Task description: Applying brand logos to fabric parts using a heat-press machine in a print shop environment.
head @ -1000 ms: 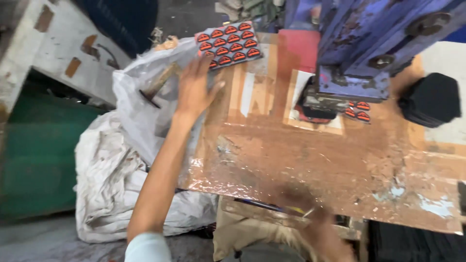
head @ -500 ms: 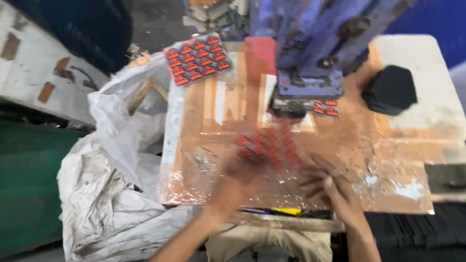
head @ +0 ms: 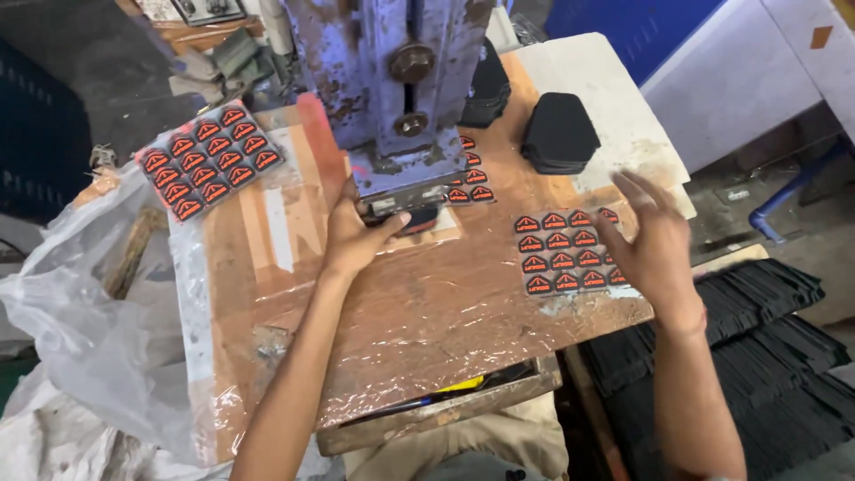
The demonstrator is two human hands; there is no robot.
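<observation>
The open right hand hovers just right of the sheet of badges; the left hand seems to grip the press.

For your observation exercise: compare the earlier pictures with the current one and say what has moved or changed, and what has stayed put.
The left hand, which had reached out to the plastic bag at the table's left edge, has come to the base of the blue press. A sheet of red and black badges now lies on the table's right side, with the right hand open beside it. The other badge sheet and the black stack stayed in place.
</observation>
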